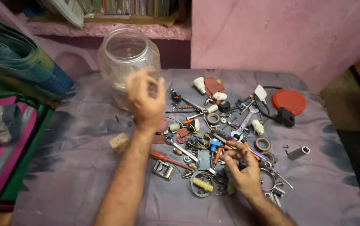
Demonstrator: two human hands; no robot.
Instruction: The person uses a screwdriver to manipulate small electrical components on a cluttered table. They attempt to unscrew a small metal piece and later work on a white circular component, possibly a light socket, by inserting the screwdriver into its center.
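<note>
Here the upright clear jar (129, 58) opens upward behind the left hand (145, 97).

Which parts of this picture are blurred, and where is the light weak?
Head view: the left hand is smeared by motion blur in front of the clear jar; the right hand and the pile of tools are sharper; the light is dim and falls off to dark at the right edge.
</note>
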